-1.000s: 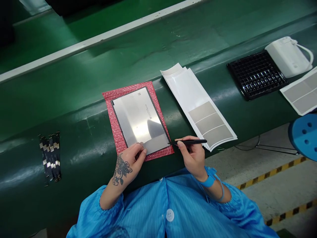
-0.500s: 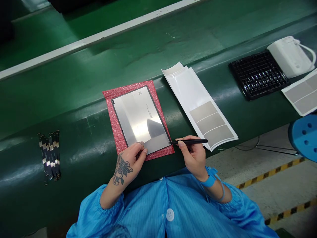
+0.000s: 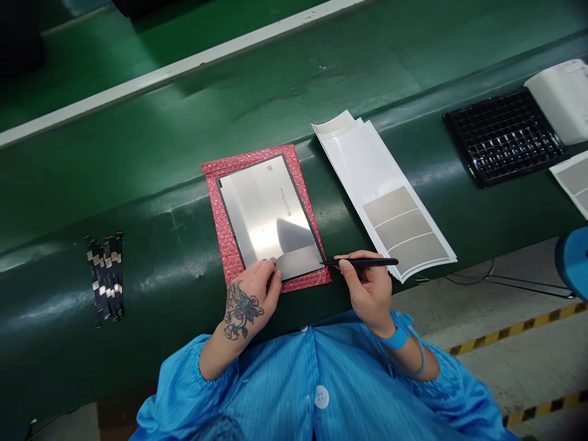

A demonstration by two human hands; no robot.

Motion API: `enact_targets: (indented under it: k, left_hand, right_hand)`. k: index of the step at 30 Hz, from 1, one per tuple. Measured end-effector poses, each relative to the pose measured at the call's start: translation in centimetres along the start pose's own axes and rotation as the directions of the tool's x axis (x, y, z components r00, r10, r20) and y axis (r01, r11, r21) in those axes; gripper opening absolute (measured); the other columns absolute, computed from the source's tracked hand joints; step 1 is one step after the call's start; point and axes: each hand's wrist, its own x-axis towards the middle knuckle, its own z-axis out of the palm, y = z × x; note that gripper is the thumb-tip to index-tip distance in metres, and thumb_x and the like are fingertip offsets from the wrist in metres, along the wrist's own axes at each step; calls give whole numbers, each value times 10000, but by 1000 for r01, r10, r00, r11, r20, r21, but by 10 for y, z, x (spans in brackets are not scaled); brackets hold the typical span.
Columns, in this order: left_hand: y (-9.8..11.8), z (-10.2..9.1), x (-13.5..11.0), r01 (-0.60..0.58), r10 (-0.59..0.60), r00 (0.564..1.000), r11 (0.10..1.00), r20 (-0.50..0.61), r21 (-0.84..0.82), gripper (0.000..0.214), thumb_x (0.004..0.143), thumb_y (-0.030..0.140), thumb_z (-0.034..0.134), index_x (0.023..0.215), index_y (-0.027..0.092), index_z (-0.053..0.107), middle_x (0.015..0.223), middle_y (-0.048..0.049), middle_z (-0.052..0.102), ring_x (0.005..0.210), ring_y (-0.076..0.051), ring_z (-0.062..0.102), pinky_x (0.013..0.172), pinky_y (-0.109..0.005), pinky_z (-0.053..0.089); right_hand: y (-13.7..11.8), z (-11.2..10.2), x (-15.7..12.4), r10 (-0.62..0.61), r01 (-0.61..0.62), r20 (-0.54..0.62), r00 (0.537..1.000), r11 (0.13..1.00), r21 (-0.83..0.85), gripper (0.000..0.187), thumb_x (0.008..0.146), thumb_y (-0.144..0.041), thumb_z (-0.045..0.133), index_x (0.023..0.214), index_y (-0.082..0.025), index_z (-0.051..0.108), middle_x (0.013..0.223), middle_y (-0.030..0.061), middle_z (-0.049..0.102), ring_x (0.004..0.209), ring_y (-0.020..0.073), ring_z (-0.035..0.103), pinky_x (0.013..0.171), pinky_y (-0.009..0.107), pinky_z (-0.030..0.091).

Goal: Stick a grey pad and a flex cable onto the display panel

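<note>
A silver panel with a dark rim lies on a red bubble-wrap sheet on the green bench. Across its near end lies a grey strip. My left hand presses its fingertips on the strip's left end. My right hand holds black tweezers whose tip touches the strip's right end at the panel's corner.
A stack of white backing sheets with grey strips lies to the right of the panel. Farther right are a black gridded tray and a white device. Small black-and-silver parts lie in a bunch at the left. A blue stool stands off the bench.
The view has shifted so everything sits a little further right. Both hands keep the same hold on the strip and tweezers.
</note>
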Motion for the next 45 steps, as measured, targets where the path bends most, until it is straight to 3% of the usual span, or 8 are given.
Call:
enact_targets:
  k: [8,18,45]
  left_hand:
    - [0,0,-2,-63,63,998,998,-25,24,293,935,267,379,650,211,416,601,20,491,531,-126,487,536,-247,329]
    - [0,9,-6,-154,194,967,962,-164,226,295,941,212,416,650,207,466,604,10,509,549,-133,502,534,-256,340]
    - [0,9,-6,-174,222,961,949,-167,263,298,936,206,430,638,210,453,594,9,505,533,-130,491,511,-258,323]
  right_hand:
    - [0,0,0,-3,3,2,1000,1000,-3,149,864,-353,660,941,-246,590,877,32,724,780,185,709,723,347,601]
    - [3,0,0,-27,27,0,1000,1000,-1,142,865,-334,665,949,-245,594,874,26,731,771,179,706,718,343,595]
    - [2,1,0,-36,36,-7,999,999,5,141,861,-323,669,949,-246,591,872,23,734,775,176,716,704,324,606]
